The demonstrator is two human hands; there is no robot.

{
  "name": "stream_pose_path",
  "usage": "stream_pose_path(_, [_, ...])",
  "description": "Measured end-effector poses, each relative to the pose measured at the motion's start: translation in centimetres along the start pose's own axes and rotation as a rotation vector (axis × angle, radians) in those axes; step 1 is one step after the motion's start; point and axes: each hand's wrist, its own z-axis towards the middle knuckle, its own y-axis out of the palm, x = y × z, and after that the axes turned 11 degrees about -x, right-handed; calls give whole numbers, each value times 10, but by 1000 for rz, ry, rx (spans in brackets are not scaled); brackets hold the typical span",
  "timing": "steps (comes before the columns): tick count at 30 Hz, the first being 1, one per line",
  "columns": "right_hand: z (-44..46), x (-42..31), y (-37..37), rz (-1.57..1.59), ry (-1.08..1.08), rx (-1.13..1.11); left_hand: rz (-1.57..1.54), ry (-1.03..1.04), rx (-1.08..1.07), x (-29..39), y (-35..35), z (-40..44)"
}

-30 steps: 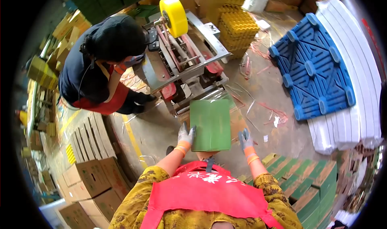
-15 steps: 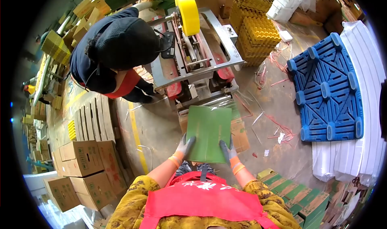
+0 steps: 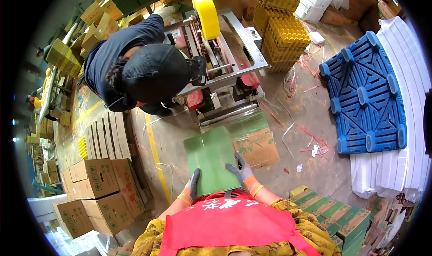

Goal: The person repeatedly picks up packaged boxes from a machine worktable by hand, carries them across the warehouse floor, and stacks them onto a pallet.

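A flat-topped green carton (image 3: 212,159) is held close in front of my red apron, tilted a little to the left. My left hand (image 3: 192,185), in a grey glove with an orange cuff, presses against its lower left side. On its right side, the gloved fingers of my right hand (image 3: 242,171) grip the edge. Just beyond, a brown and green carton (image 3: 256,149) with clear tape on it lies at the near end of a taping machine (image 3: 225,82) that carries a yellow tape roll (image 3: 206,16).
A co-worker in a black cap (image 3: 155,73) leans over the machine's left side. Brown cartons (image 3: 96,179) and a wooden pallet (image 3: 108,136) are at left. Yellow egg trays (image 3: 283,40), a blue pallet (image 3: 364,94) and green cartons (image 3: 333,215) stand at right.
Both my hands have closed on the green carton and brought it nearer and to the left, uncovering the taped carton. The co-worker has leaned further over the machine.
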Motion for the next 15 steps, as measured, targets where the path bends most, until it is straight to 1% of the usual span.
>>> stream_pose_path(2, [-1, 0, -3, -37, -9, -43, 131, 101, 45, -17, -35, 15])
stream_pose_path(5, [-15, -22, -8, -46, -49, -100, 245, 175, 128, -18, -37, 17])
stream_pose_path(6, [-19, -31, -10, -42, -70, -122, 277, 193, 171, -14, -27, 13])
stream_pose_path(9, [-9, -14, -32, -243, -143, -32, 409, 241, 337, -3, 3, -2])
stream_pose_path(12, [0, 2, -59, -366, -168, 164, 520, 307, 414, 4, 8, -7])
stream_pose_path(15, [-1, 21, -76, -338, -86, 257, 569, 346, 498, 5, 6, -3])
